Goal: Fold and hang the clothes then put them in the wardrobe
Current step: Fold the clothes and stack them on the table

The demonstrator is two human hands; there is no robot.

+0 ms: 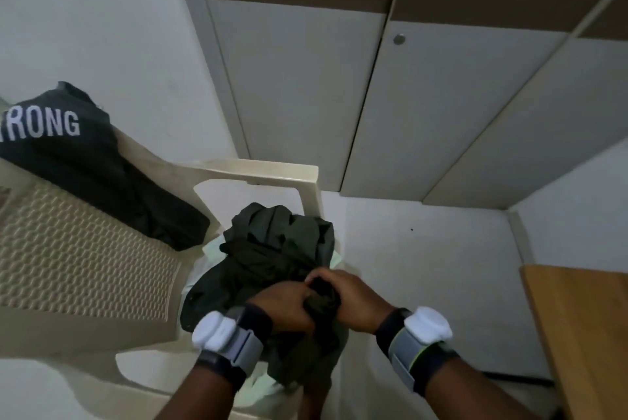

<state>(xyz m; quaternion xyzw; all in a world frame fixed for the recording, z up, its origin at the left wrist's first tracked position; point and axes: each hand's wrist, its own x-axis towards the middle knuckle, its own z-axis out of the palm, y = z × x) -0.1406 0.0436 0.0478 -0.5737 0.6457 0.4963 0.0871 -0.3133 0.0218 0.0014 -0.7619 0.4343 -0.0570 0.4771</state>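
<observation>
Left hand (282, 309) and right hand (355, 300), side by side, clamp the near end of the green garment (272, 249), whose bulk lies beyond them on the chair (85, 266), toward the closed wardrobe (306, 96).

place: home bedroom | cues: wardrobe (441, 96), plastic chair (85, 266), clothes (272, 249)
</observation>
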